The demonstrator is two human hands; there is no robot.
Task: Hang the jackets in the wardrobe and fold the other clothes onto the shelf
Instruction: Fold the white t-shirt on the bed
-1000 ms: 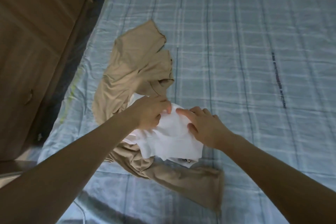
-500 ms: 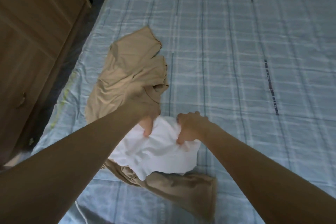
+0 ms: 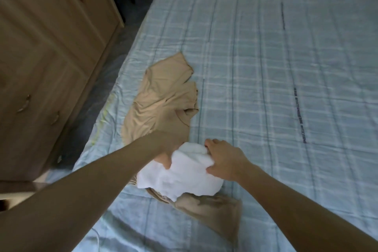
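A crumpled white garment (image 3: 182,178) lies on top of a tan T-shirt (image 3: 161,104) near the left edge of the bed. My left hand (image 3: 165,149) grips the white garment's upper left part, thumb pressed into the cloth. My right hand (image 3: 225,159) clutches its upper right edge, fingers curled into the fabric. A further tan piece of cloth (image 3: 216,213) sticks out from under the white garment toward me. Whether it belongs to the T-shirt is hidden.
The bed (image 3: 276,67) has a light blue checked cover and fills the right and far side. A wooden wardrobe (image 3: 41,57) with shut doors and small handles stands at the left, a dark strip of floor (image 3: 98,80) between it and the bed.
Both hands have closed on the white garment and bunched its far edge together. The camera has moved back, so the clothes sit lower in view.
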